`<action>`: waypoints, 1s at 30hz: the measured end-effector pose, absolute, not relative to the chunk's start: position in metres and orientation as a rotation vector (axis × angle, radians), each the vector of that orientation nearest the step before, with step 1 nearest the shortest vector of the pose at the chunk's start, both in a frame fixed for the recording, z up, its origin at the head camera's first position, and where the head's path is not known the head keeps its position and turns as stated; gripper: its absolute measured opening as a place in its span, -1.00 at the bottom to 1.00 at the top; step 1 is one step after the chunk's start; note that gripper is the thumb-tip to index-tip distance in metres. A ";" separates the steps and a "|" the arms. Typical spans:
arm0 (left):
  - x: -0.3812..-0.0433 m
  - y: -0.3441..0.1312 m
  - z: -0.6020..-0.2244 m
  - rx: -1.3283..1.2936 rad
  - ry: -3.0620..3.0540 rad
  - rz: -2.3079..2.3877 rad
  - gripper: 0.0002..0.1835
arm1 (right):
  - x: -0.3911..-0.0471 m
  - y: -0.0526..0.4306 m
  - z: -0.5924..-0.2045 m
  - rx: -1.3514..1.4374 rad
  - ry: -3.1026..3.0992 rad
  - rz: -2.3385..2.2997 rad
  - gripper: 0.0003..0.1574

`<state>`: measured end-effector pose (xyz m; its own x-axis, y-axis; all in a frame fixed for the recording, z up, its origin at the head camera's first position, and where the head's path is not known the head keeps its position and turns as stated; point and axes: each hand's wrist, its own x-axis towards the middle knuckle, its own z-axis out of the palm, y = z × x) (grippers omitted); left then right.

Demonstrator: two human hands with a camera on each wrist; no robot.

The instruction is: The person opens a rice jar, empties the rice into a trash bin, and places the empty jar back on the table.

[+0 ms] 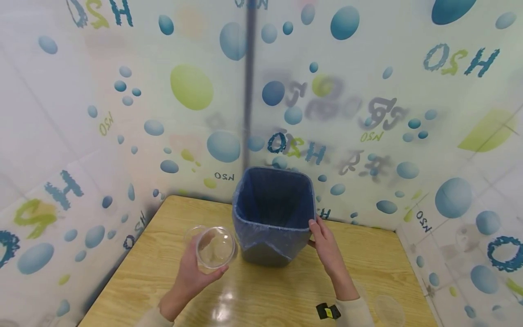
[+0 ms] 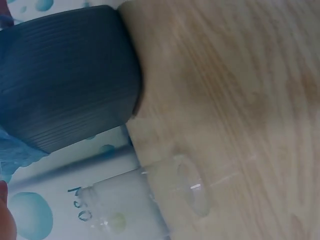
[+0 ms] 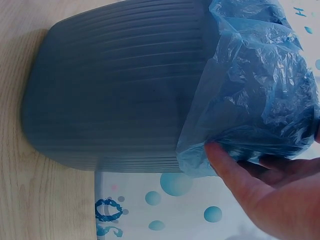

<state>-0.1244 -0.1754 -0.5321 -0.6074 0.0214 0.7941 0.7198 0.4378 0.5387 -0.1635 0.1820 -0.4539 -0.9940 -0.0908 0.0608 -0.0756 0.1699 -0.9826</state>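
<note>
A dark blue waste bin (image 1: pixel 274 236) stands on the wooden table, a thin blue plastic liner (image 3: pixel 250 85) folded over its rim. At the bin's right side my right hand (image 1: pixel 327 247) grips the rim and liner, thumb on top and fingers beneath. To the left of the bin, my left hand (image 1: pixel 192 272) holds a clear round plastic jar (image 1: pixel 215 247), its thumb along the near side and fingers partly hidden behind. In the left wrist view a clear jar (image 2: pixel 125 205) shows upright below the bin, with a fingertip at the left edge.
Bare wood of the table (image 1: pixel 229 304) lies in front of the bin. A clear round disc (image 1: pixel 389 311) rests at the front right. Beside the right sleeve is a small black item (image 1: pixel 328 311) with a yellow-green mark. Patterned curtains (image 1: pixel 192 150) enclose the table's back and sides.
</note>
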 end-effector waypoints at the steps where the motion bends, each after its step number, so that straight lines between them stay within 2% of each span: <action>1: -0.123 -0.176 -0.534 -0.622 -1.986 -1.203 0.03 | -0.164 0.182 -0.454 -0.171 2.391 -2.010 -0.21; 16: -0.115 -0.178 -0.568 -0.524 -2.263 -0.993 0.03 | -0.164 0.183 -0.453 -0.175 2.374 -2.016 -0.21; 30: -0.115 -0.178 -0.600 -0.374 -2.596 -1.178 0.04 | -0.164 0.183 -0.454 -0.161 2.380 -2.016 -0.20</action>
<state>-0.1153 -0.1778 -0.6004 -0.9315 0.1224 0.3425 0.3385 0.6367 0.6928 -0.1643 0.1828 -0.4539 -0.9945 -0.0902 0.0523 -0.0665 0.1617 -0.9846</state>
